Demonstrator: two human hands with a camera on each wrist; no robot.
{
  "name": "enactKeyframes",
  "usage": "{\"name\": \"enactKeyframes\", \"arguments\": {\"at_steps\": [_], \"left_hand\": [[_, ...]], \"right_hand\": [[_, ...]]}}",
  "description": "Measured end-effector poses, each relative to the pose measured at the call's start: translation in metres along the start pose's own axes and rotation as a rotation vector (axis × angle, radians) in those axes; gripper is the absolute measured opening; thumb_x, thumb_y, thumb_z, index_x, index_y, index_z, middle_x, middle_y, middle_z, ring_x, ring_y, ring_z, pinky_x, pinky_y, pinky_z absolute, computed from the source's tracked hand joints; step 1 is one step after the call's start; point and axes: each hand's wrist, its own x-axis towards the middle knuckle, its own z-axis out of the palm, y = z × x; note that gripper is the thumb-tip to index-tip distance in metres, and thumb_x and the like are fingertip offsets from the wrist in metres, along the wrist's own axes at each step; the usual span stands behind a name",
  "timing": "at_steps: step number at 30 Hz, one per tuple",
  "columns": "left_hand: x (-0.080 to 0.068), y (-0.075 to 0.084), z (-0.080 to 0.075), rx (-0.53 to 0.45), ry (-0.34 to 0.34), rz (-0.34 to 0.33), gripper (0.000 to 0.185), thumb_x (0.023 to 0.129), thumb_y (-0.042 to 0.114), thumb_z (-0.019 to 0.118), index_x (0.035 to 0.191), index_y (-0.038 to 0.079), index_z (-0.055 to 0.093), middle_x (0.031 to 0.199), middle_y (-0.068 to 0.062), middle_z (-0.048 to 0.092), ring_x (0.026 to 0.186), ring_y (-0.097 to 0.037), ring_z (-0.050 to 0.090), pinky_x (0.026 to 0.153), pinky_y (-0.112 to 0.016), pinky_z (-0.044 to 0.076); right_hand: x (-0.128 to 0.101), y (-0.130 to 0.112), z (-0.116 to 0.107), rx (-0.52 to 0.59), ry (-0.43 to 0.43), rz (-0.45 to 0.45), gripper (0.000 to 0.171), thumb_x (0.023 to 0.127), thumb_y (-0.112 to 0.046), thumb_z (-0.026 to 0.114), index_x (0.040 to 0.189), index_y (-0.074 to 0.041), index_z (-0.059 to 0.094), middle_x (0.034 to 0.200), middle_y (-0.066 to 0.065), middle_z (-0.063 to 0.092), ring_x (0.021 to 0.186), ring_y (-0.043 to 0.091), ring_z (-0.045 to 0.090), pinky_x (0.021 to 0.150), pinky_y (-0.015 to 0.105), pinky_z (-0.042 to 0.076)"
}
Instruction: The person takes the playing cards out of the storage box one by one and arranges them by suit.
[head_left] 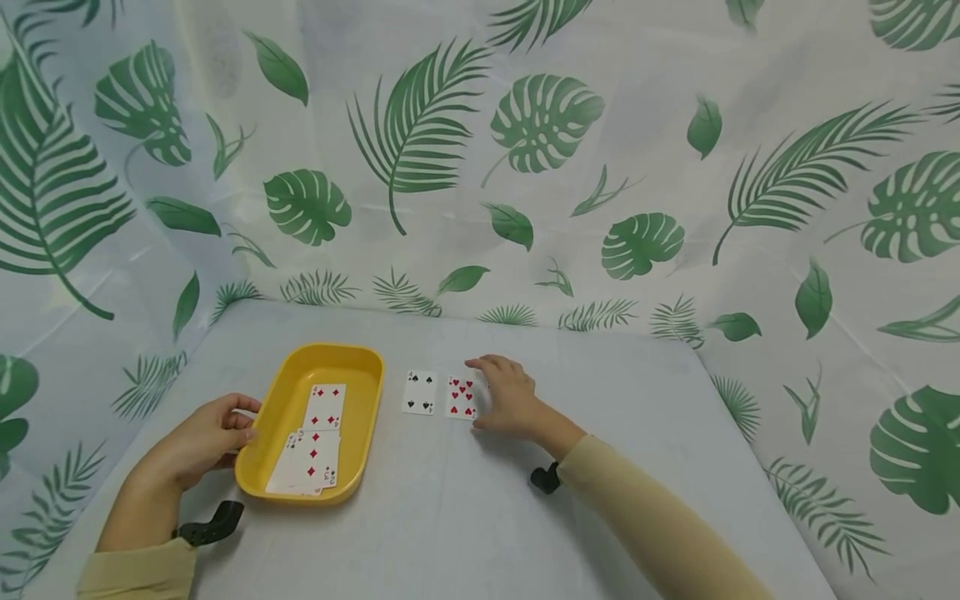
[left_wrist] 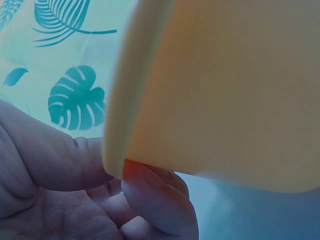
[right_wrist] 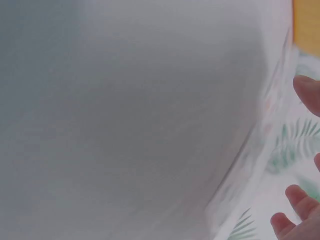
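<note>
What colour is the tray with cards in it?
Yellow; the tray shows best in the head view.

smooth plastic tray [head_left: 357, 417], paper cards [head_left: 419, 392]

The left arm [head_left: 142, 562] rises from the lower left, its wrist bare above the sleeve, and the left hand [head_left: 202, 437] turns inward – thumb and fingers pinching, the fingers curled in the left wrist view. The right arm [head_left: 652, 525] stretches further, slanting from the lower right up and leftward; the right hand [head_left: 513, 400] arches forward, fingers slightly bent – thumb well apart from them
</note>
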Motion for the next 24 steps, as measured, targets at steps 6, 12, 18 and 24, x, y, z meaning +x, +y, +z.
{"name": "enactKeyframes", "arguments": {"at_steps": [6,12,18,24], "left_hand": [[0.000,-0.001,0.000,-0.010,-0.003,0.002,0.048,0.107,0.004,0.057,0.149,-0.009,0.036,0.108,-0.015,0.062,0.090,-0.024,0.062,0.073,-0.033,0.059],[-0.002,-0.002,-0.001,-0.025,-0.014,0.024,0.048,0.107,0.004,0.057,0.149,-0.009,0.036,0.108,-0.015,0.063,0.088,-0.024,0.063,0.072,-0.033,0.059],[-0.003,-0.003,-0.002,-0.023,-0.012,0.015,0.048,0.107,0.005,0.058,0.149,-0.009,0.036,0.107,-0.014,0.062,0.088,-0.024,0.063,0.073,-0.033,0.059],[-0.002,0.000,-0.001,-0.029,-0.013,0.012,0.048,0.108,0.005,0.057,0.149,-0.009,0.036,0.107,-0.014,0.062,0.089,-0.024,0.063,0.073,-0.033,0.060]], "right_hand": [[0.001,-0.033,0.000,0.024,0.009,-0.088,0.100,0.081,-0.024,0.094,0.164,-0.034,0.038,0.169,0.010,0.036,0.157,0.040,0.028,0.122,0.071,0.026],[0.005,-0.065,0.004,0.054,-0.013,-0.159,0.100,0.082,-0.024,0.092,0.164,-0.037,0.035,0.170,0.009,0.032,0.158,0.037,0.026,0.124,0.069,0.023],[0.010,-0.095,0.011,0.060,-0.026,-0.220,0.098,0.086,-0.029,0.089,0.165,-0.039,0.032,0.172,0.007,0.028,0.159,0.035,0.024,0.125,0.067,0.024],[0.014,-0.121,0.018,0.054,-0.029,-0.256,0.094,0.087,-0.035,0.088,0.164,-0.039,0.034,0.171,0.005,0.030,0.159,0.032,0.025,0.126,0.065,0.026]]}}
